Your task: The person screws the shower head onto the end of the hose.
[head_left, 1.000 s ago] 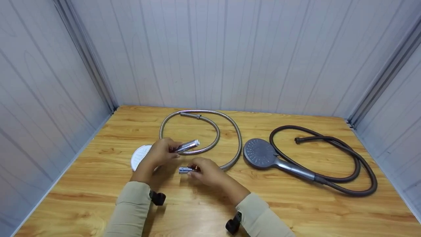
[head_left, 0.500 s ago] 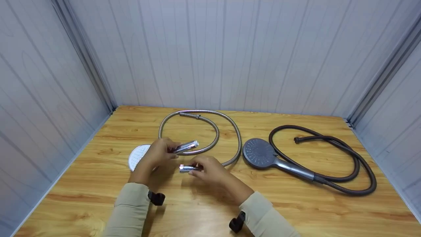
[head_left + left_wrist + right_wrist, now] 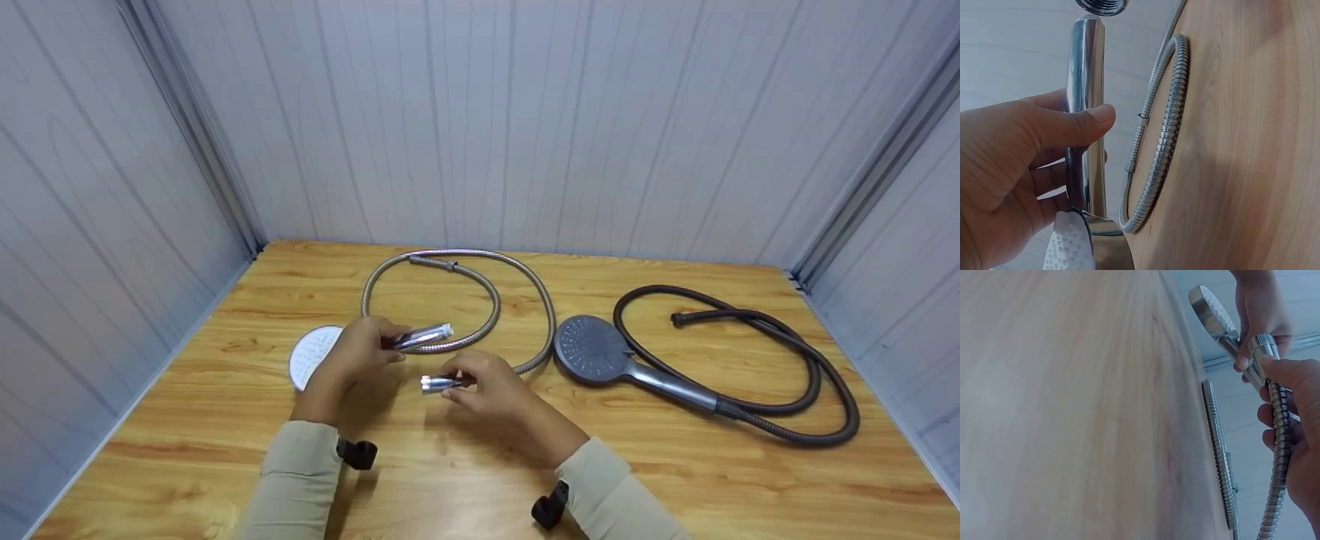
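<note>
In the head view my left hand (image 3: 360,356) grips a chrome shower head by its handle (image 3: 427,336). Its round white spray face (image 3: 311,358) sticks out to the left, partly behind that hand. The handle's threaded end points right, bare of any hose. My right hand (image 3: 491,386) pinches the chrome end fitting (image 3: 435,384) of a metal shower hose (image 3: 551,319), just nearer to me than the handle. A gap separates fitting and handle in the head view. The left wrist view shows the fitting's open, threaded mouth (image 3: 1103,5) above the handle tip.
Behind my hands the metal hose lies in loops on the wooden table (image 3: 187,450), its free end (image 3: 431,262) toward the back. On the right lies a dark grey shower head (image 3: 592,349) joined to a coiled dark hose (image 3: 814,341). Pale panels wall the table's back and sides.
My right hand has drawn the hose fitting slightly right, its mouth still facing left. The shower head in my left hand has shifted a little to the left.
</note>
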`<state>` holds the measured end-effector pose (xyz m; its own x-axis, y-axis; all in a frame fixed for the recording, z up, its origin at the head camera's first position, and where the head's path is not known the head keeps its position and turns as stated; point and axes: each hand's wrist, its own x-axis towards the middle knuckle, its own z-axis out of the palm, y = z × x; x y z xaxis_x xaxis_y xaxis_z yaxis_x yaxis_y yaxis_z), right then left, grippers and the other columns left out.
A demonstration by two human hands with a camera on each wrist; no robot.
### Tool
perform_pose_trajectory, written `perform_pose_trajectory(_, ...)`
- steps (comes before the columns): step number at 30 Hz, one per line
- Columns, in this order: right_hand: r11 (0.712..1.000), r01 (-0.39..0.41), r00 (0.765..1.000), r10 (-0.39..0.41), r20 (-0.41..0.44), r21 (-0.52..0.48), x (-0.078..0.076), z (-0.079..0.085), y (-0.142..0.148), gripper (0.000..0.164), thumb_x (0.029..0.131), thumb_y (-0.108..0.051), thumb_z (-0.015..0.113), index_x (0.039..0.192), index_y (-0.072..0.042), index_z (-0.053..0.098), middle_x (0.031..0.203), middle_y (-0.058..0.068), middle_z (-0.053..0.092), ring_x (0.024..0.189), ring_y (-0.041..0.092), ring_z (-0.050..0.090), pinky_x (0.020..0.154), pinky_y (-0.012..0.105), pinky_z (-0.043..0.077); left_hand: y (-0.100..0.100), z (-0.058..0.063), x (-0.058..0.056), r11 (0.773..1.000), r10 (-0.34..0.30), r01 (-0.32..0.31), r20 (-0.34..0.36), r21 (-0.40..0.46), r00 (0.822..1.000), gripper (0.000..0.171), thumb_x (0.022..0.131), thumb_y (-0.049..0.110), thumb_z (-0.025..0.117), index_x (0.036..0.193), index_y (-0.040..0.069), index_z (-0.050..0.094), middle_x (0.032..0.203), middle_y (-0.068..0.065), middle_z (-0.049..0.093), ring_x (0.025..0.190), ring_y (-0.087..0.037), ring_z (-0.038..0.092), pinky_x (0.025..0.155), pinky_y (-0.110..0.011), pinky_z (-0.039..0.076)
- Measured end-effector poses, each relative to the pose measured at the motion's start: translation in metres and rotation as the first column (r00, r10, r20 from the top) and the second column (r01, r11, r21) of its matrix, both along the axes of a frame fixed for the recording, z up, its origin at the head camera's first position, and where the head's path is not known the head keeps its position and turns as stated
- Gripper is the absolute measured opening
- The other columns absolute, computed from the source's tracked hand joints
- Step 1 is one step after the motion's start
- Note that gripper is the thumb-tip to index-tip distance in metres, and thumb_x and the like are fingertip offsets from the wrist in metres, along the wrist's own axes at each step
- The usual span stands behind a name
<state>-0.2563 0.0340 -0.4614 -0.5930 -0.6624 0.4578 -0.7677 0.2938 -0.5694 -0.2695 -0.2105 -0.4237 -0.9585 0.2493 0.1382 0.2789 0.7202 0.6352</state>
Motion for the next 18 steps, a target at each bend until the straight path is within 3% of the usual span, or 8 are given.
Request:
perform_pose_trajectory(5, 1.0, 0.006, 0.999, -0.007, -0.036, -0.02, -0.005, -0.004, 0.008, 0.021, 0.085, -0.01, 0.075, 0.104, -0.005, 0.069, 0.094, 0.004, 0.068, 0.08, 0.014, 0.06, 0.072, 0.025, 0.05, 0.001, 0.001, 0.002, 1.0, 0.0, 0.0, -0.005, -0.017, 1.0, 0.04, 0.079, -0.007, 0.075, 0.116, 0.005, 0.071, 0.103, -0.009, 0.07, 0.085, -0.018, 0.062, 0.076, -0.037, 0.053)
perform_pose_trajectory(18, 0.996, 0.045, 0.997, -0.048, 0.053, 0.072, -0.003, -0.002, 0.019, 0.02, 0.091, -0.014, 0.069, 0.109, -0.006, 0.068, 0.105, 0.005, 0.066, 0.097, 0.017, 0.062, 0.084, 0.028, 0.051, -0.002, 0.002, 0.012, 1.0, -0.012, 0.011, -0.018, -0.016, 1.0, 0.035, 0.083, -0.003, 0.073, 0.117, 0.008, 0.072, 0.09, -0.001, 0.069, 0.075, -0.015, 0.056, 0.067, -0.033, 0.049)
